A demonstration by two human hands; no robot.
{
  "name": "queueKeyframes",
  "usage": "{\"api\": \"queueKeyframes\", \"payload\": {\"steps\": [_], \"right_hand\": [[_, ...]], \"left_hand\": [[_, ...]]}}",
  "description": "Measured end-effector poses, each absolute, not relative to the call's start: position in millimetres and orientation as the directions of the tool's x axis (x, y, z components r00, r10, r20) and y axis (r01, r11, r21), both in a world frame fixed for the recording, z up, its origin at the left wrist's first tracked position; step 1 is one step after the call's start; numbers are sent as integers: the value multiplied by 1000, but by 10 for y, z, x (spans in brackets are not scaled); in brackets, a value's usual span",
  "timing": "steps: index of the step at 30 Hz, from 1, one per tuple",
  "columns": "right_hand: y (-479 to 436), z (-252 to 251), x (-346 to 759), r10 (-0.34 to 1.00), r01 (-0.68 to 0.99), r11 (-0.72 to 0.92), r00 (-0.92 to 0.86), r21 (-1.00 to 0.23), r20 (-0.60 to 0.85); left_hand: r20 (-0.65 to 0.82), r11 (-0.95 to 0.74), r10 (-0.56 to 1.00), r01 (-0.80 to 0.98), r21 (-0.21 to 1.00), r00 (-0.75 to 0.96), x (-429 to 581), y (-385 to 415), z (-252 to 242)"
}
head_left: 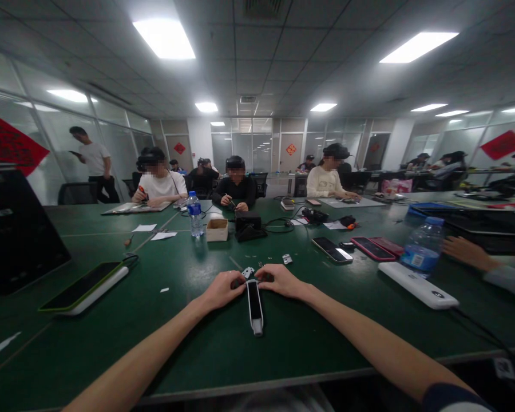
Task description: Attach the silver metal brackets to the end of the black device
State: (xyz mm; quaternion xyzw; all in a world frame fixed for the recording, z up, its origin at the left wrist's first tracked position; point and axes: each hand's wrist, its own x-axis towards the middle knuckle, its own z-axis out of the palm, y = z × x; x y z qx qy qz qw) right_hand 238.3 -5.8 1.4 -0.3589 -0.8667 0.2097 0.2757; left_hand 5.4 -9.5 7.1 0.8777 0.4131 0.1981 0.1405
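On the green table [189, 349] in front of me lies a long, narrow white device with a black face [254, 303]. Its tapered end points toward me. My left hand [225, 289] is closed, its thumb and fingertips pinching the left side of the device's far end. Opposite it, my right hand [280, 281] is curled with its fingertips on the right side of that same end. The fingers partly hide the contact there. Just beyond the left fingertips sits a small silvery bracket-like piece [248, 271]. Another small metal piece [287, 259] lies beyond my right hand, with tiny bits between them.
At left, a green-edged phone [83, 286] rests on a white power bank. To the right are a phone [332, 250], a white power bank [417, 285] and a water bottle [423, 246]. A small box [217, 230] stands ahead. A neighbour's hand [470, 252] is at far right.
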Motion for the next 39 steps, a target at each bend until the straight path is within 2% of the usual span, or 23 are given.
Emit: {"api": "queueKeyframes", "payload": {"steps": [6, 24, 27, 32, 36, 39], "right_hand": [[-80, 77, 2404, 738, 578, 664, -607, -475, 294], [-20, 63, 2471, 716, 593, 693, -634, -411, 293], [47, 115, 2575, 746, 662, 666, -579, -344, 329], [296, 120, 2801, 841, 859, 486, -408, -162, 355], [467, 153, 2840, 860, 885, 459, -421, -77, 288], [581, 228, 2769, 884, 889, 451, -434, -73, 174]], "left_hand": [[233, -627, 773, 656, 420, 590, 42, -76, 51], [221, -609, 788, 675, 416, 575, 61, -113, 88], [211, -598, 796, 687, 413, 567, 65, -117, 97], [190, -573, 813, 699, 428, 550, 74, -141, 129], [207, -576, 812, 694, 433, 545, 76, -156, 144], [221, -586, 806, 687, 430, 549, 67, -147, 126]]}}
